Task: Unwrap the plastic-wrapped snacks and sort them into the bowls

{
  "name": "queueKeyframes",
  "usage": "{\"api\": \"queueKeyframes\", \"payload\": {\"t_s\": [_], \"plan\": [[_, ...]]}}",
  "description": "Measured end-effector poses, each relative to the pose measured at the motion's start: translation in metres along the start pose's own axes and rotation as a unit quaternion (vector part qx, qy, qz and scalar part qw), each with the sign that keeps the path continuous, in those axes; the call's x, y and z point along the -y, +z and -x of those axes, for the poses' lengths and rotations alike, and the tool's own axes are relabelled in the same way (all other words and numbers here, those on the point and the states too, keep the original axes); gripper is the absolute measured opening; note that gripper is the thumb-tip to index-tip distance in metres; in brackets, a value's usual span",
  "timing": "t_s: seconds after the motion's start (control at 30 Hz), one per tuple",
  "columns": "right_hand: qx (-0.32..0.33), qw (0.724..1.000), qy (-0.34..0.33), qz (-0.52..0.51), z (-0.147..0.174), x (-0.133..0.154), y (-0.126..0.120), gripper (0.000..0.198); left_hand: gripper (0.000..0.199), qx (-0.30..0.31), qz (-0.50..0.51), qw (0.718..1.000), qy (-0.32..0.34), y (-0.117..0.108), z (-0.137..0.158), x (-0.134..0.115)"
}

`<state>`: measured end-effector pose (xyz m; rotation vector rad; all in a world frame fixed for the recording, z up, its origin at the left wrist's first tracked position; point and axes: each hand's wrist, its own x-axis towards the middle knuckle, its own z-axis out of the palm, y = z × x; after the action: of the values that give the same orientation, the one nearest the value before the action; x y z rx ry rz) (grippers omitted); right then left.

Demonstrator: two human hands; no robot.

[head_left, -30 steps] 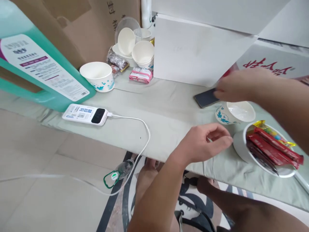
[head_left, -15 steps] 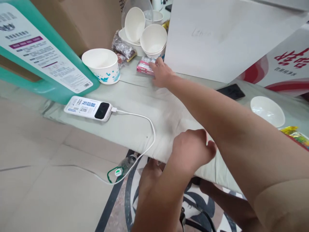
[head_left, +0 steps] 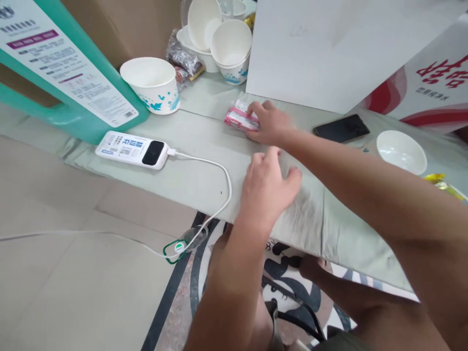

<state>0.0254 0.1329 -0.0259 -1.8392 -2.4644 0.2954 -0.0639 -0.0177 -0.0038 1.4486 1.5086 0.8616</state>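
Observation:
My right hand (head_left: pixel 269 122) is closed on a small pink-and-white snack packet (head_left: pixel 239 117) low over the tabletop, with fingers along its right end. Nearer the front edge, my left hand (head_left: pixel 265 187) is over the cloth-covered table (head_left: pixel 193 185), fingers spread and holding nothing. Behind the packet, a paper bowl with a blue pattern (head_left: pixel 231 48) leans among other white bowls. Another patterned paper bowl (head_left: pixel 149 87) stands to the left. A white power bank (head_left: pixel 131 150) with a cable (head_left: pixel 219 170) plugged in lies left of my hands.
A large green jug (head_left: pixel 84 78) stands at the left. At the back right are a white box (head_left: pixel 307 53) and a red-and-white carton (head_left: pixel 431 83). A phone (head_left: pixel 341 128) and a white bowl (head_left: pixel 401 152) lie to the right. A plastic bottle (head_left: pixel 195 236) is below the table edge.
My right hand has drawn the snack packet away from the stacked bowls, toward me and to the right. My left hand has moved forward over the table and its fingers have spread.

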Motion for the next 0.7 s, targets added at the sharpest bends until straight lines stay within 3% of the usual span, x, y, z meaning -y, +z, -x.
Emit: {"api": "queueKeyframes", "payload": {"t_s": [0.1, 0.2, 0.37, 0.47, 0.6, 0.7], "plan": [[-0.013, 0.998, 0.046, -0.036, 0.070, -0.018, 0.010, 0.052, 0.031, -0.016, -0.025, 1.000, 0.000, -0.004, 0.002, -0.005], [-0.080, 0.990, 0.060, -0.101, 0.158, -0.034, 0.030, 0.048, 0.031, -0.004, -0.060, 0.998, -0.009, 0.004, 0.004, -0.010], [-0.159, 0.972, 0.068, -0.157, 0.287, -0.052, 0.064, 0.041, 0.041, 0.115, -0.131, 0.985, 0.014, 0.050, 0.014, -0.011], [-0.194, 0.960, 0.074, -0.189, 0.326, -0.065, 0.066, 0.039, 0.051, 0.204, -0.111, 0.973, 0.016, 0.078, 0.021, -0.015], [-0.265, 0.938, 0.071, -0.214, 0.348, -0.090, 0.051, 0.038, 0.055, 0.325, 0.034, 0.945, -0.030, 0.104, 0.027, -0.025], [-0.311, 0.922, 0.025, -0.230, 0.362, -0.109, 0.034, 0.037, 0.060, 0.356, 0.124, 0.924, -0.059, 0.121, 0.024, -0.031]]}}
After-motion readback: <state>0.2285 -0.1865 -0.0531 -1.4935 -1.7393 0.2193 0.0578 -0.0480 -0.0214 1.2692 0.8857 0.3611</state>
